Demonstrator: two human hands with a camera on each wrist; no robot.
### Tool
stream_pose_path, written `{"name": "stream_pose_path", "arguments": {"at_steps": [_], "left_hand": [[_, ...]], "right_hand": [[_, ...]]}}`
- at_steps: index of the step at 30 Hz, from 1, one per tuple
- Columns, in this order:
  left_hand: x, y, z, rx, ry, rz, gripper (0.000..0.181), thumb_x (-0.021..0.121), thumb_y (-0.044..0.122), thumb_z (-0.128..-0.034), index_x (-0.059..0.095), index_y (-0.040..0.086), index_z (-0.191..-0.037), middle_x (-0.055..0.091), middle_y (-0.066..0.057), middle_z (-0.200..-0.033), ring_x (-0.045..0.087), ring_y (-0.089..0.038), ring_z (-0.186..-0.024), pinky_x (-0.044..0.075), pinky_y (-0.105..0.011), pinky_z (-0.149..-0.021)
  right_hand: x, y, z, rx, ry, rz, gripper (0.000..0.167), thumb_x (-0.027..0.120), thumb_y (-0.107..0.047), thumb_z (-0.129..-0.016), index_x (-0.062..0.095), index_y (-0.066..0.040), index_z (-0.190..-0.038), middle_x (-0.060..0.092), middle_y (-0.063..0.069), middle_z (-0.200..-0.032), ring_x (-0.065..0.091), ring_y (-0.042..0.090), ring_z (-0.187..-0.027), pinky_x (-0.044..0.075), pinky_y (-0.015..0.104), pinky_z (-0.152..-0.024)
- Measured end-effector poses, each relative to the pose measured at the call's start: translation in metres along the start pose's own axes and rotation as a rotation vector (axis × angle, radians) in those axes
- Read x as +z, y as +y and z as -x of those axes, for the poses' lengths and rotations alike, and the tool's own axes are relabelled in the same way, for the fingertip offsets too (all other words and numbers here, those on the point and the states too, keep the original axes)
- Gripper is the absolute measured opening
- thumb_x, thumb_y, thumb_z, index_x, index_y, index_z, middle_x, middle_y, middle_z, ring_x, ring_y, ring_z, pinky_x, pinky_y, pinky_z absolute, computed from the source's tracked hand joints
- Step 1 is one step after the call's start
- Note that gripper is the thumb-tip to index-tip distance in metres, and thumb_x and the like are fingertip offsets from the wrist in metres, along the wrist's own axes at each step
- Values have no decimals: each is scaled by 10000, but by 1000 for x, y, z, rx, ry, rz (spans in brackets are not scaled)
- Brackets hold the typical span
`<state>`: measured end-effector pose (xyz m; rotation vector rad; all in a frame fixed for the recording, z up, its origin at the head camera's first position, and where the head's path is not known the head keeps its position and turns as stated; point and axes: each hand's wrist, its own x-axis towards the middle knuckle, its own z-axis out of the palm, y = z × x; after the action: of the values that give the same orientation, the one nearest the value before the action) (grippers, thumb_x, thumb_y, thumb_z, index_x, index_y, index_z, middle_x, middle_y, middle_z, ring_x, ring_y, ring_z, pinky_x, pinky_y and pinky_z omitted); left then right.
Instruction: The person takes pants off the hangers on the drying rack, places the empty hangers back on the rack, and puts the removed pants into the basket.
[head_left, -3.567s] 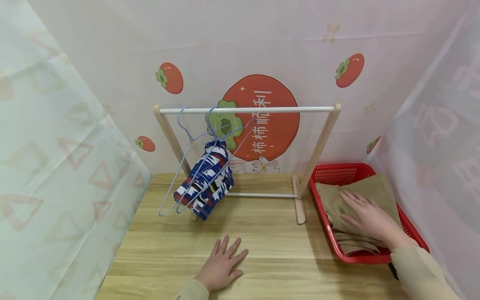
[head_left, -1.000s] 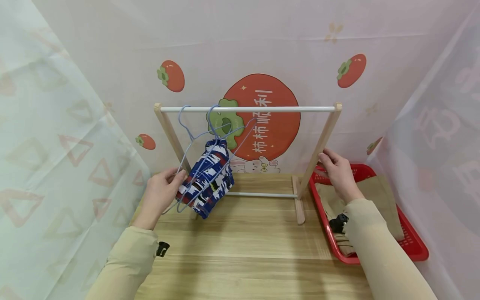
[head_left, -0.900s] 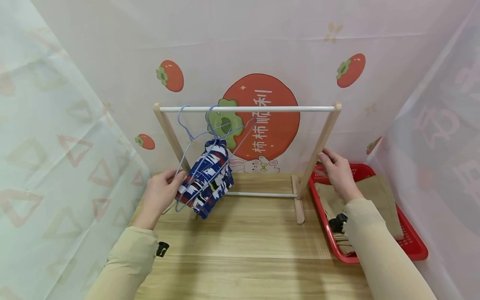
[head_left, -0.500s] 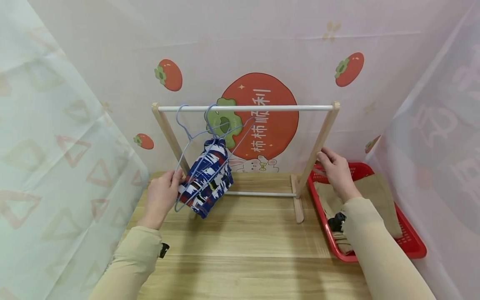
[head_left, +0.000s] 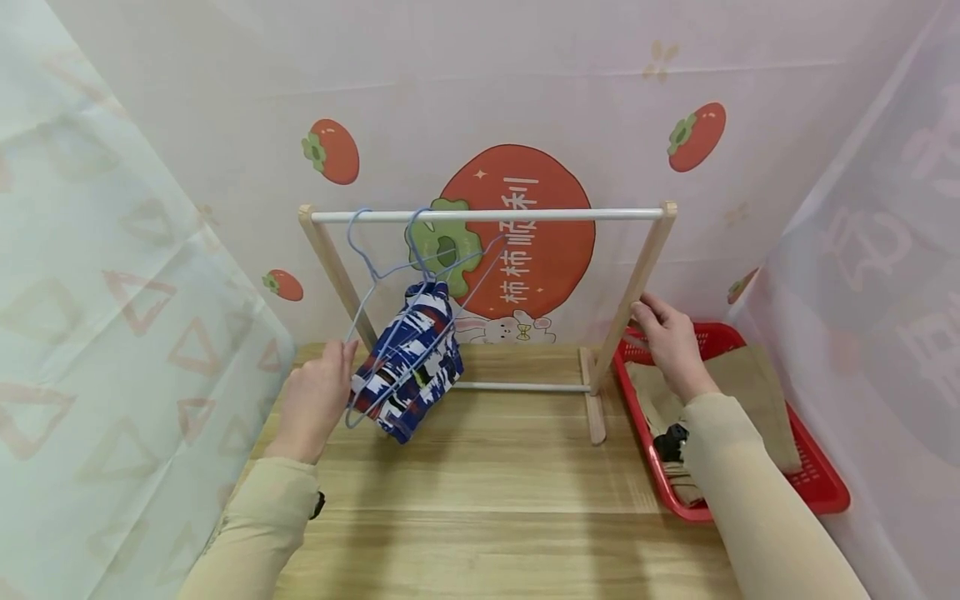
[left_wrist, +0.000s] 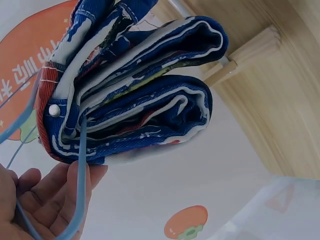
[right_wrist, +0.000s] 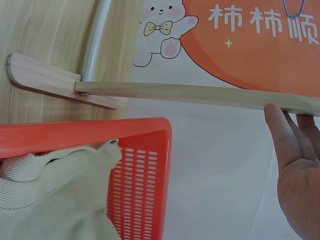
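Observation:
Two light-blue wire hangers (head_left: 453, 327) hang from the white rail (head_left: 517, 215) of a wooden rack. Folded blue, white and red patterned trousers (head_left: 420, 358) hang from them, with a waistband button showing in the left wrist view. My left hand (head_left: 315, 400) holds the left-hand hanger near its lower corner, which it hides in the head view. The fingertips lie close against the trousers in the left wrist view. My right hand (head_left: 671, 343), fingers fairly straight, touches the rack's right post (head_left: 633, 292) with its fingertips.
A red perforated basket (head_left: 817, 487) stands right of the rack, holding khaki folded cloth (head_left: 753, 400). The rack's right foot (head_left: 595, 408) rests on the wooden table (head_left: 487, 500) beside it. Patterned white sheets (head_left: 525, 100) enclose the back and sides.
My left hand rose from the table to the hanger and has lately turned, covering its lower corner. My right hand left the khaki cloth for the right post and has stayed there.

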<state>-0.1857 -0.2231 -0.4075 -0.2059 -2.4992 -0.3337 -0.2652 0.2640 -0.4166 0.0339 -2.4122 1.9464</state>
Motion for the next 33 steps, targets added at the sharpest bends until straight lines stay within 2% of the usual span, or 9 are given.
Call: {"name": "stream_pose_path", "arguments": {"at_steps": [3, 6, 9, 13, 18, 22, 26, 29, 33], "left_hand": [[0, 2, 2, -5, 7, -20, 326, 519, 192, -1090, 441, 22, -823, 405, -95, -470, 507, -402, -389, 367, -475, -325], [0, 2, 4, -36, -12, -19, 345, 490, 233, -1102, 444, 27, -830, 410, -96, -469, 506, -401, -387, 361, -480, -327], [-1, 3, 4, -95, -70, 2, 394, 422, 309, -1121, 458, 35, -841, 422, -79, -482, 485, -343, -385, 356, -441, -344], [0, 3, 5, -177, -129, 24, 499, 333, 407, -1128, 482, 36, -830, 465, -98, -511, 507, -341, -422, 387, -448, -384], [0, 3, 6, -302, -223, 88, 662, 228, 557, -1100, 548, 24, -871, 613, -205, -670, 640, -488, -643, 502, -594, -568], [-1, 2, 7, -373, -283, 124, 767, 171, 625, -1073, 601, 6, -930, 678, -263, -792, 663, -558, -827, 508, -663, -731], [1, 2, 9, -361, -241, 119, 740, 197, 595, -1086, 585, 6, -862, 663, -291, -770, 652, -591, -848, 492, -688, -737], [4, 2, 13, -319, -180, 114, 642, 249, 527, -1108, 540, 18, -845, 606, -269, -668, 640, -575, -734, 487, -666, -637], [6, 1, 17, -251, -111, 113, 490, 302, 405, -1132, 476, 28, -872, 494, -176, -535, 590, -501, -566, 438, -583, -491]], "right_hand": [[-2, 1, -2, -7, -5, 7, 640, 500, -410, -1073, 303, -130, -1614, 440, 206, -1564, 510, 386, -1378, 513, 436, -971], [-1, 2, -2, -12, -4, 13, 641, 501, -412, -1073, 305, -126, -1612, 443, 211, -1560, 513, 391, -1373, 522, 427, -966], [-1, 2, -3, -13, -2, 13, 639, 503, -414, -1072, 310, -131, -1611, 447, 208, -1558, 519, 390, -1367, 525, 425, -965], [-1, 2, -2, -14, 1, 11, 637, 511, -421, -1067, 320, -144, -1609, 457, 200, -1552, 532, 378, -1357, 524, 424, -970], [-2, 4, -3, -12, 1, 20, 631, 502, -415, -1072, 313, -146, -1612, 454, 197, -1557, 531, 382, -1358, 513, 452, -975], [-2, 3, -1, -15, 3, 34, 632, 501, -412, -1074, 308, -145, -1613, 456, 192, -1558, 534, 384, -1357, 522, 423, -959], [0, 3, 1, -20, 7, 38, 633, 498, -417, -1075, 310, -143, -1613, 457, 195, -1556, 533, 387, -1357, 522, 422, -961], [0, 3, 3, -23, 11, 34, 635, 498, -422, -1073, 314, -139, -1611, 458, 195, -1555, 527, 386, -1363, 514, 446, -977], [2, 3, 5, -29, 16, 32, 639, 495, -420, -1074, 309, -130, -1612, 456, 199, -1555, 524, 385, -1366, 503, 464, -991]]}}
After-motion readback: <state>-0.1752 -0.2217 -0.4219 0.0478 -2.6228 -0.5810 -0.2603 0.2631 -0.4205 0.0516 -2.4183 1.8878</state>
